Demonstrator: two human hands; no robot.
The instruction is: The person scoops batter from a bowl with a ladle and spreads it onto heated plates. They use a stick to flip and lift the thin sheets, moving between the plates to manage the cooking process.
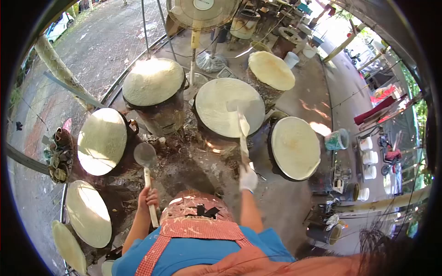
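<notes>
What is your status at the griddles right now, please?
Left hand grips ladle. Gloved right hand holds spatula on centre griddle's crepe. Nothing in the way.

left hand (148,198): bare, closed on the ladle (145,155) handle, left of the bucket (195,212)
right hand (248,178): gloved, gripping the spatula (242,133), blade tip on the middle griddle (229,106)
fan (202,13): beyond the middle griddle

Hot griddles (229,106) ringing open floor (193,172)
</notes>
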